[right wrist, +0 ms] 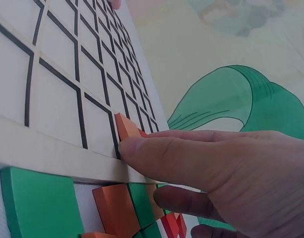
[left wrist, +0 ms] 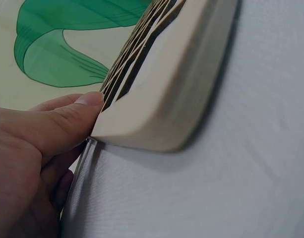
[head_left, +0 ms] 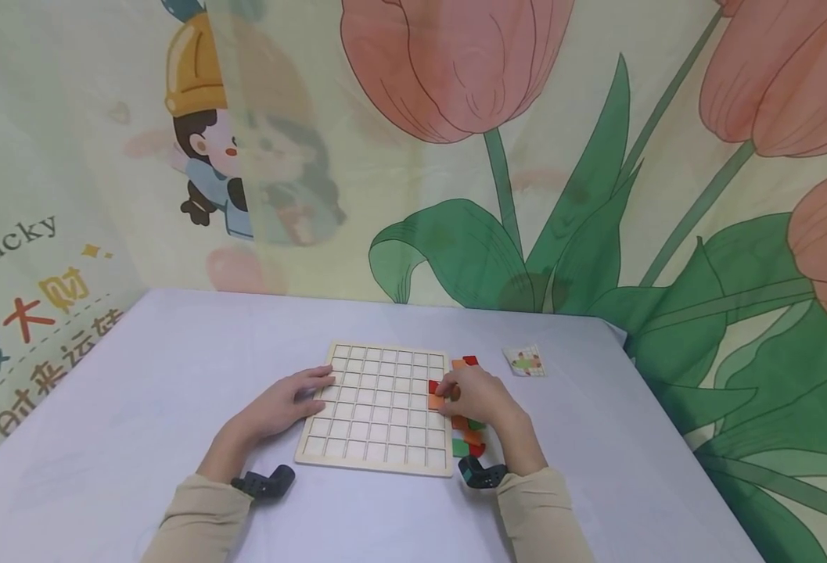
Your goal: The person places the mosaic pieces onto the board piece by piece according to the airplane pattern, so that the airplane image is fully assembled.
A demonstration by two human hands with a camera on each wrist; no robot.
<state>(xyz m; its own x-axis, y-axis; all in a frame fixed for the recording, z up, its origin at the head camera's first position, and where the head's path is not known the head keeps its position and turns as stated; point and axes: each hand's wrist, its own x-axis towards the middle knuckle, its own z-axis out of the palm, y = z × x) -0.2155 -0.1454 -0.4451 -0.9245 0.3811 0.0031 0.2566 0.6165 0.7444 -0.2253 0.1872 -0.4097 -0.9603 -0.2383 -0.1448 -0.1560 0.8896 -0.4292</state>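
A wooden grid board [head_left: 378, 395] with rows of square cells lies on the table. My left hand [head_left: 288, 401] rests along its left edge, and the left wrist view shows the thumb [left wrist: 90, 99] touching the board's rim [left wrist: 156, 114]. At the right-hand column, my right hand [head_left: 485, 396] pinches an orange square tile [right wrist: 126, 127] between thumb and index finger. That tile stands slightly proud of its cell. Just beyond it sits a red tile [head_left: 433, 386] in the adjoining cell, partly covered by the fingers.
Loose red, orange and green tiles [head_left: 460, 447] lie along the board's right edge, some hidden under my right hand. A small picture card [head_left: 525, 361] lies farther right on the white-covered table [head_left: 174, 375]. A printed curtain [head_left: 300, 156] hangs behind.
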